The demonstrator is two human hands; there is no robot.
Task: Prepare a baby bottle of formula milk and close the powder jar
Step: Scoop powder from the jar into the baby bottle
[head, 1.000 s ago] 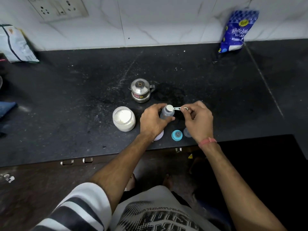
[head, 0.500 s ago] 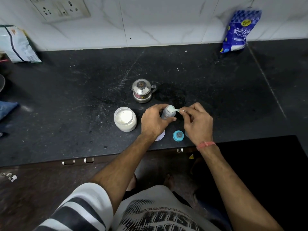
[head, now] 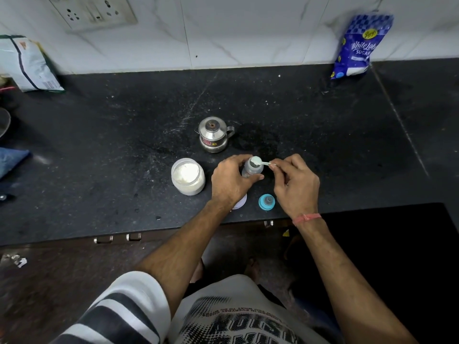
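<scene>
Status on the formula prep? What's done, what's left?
Done: powder jar stands open, and the teal bottle cap is off, lying on the counter. In hand: left hand grips the bottle while right hand pinches the scoop over its mouth. Left: capping the bottle and closing the jar; its lid lies partly hidden by the left wrist.

White powder fills the clear jar (head: 188, 176) on the speckled black surface (head: 323, 135). The nipple ring (head: 266, 202) is turquoise, the sugar bag (head: 357, 45) blue-and-white checked.

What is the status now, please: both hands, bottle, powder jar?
Left hand grips bottle. Right hand pinches scoop over bottle mouth. Powder jar open, beside left hand. Nothing in the way.
</scene>
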